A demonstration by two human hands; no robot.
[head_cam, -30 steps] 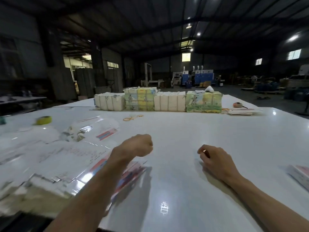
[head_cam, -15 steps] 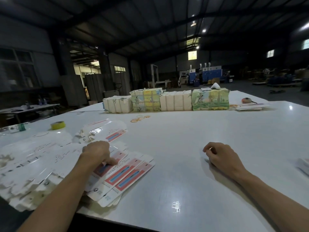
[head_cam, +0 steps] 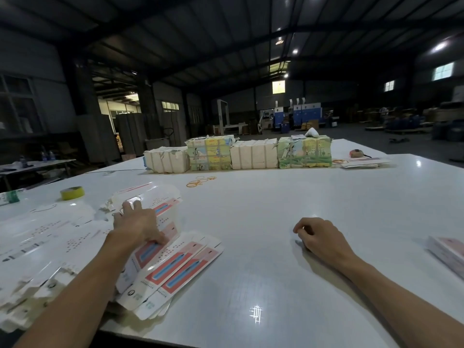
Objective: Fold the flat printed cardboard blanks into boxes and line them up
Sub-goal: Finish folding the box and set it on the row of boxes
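My left hand [head_cam: 136,224] lies spread on the fanned blanks [head_cam: 180,262] at the left of the surface [head_cam: 276,209], seemingly choosing one. My right hand [head_cam: 319,239] rests loosely curled, empty. Next, I should lift one blank clear.

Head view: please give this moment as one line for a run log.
left hand: fingers spread on flat blanks | right hand: loosely curled on table, holds nothing | bundles: row at far side
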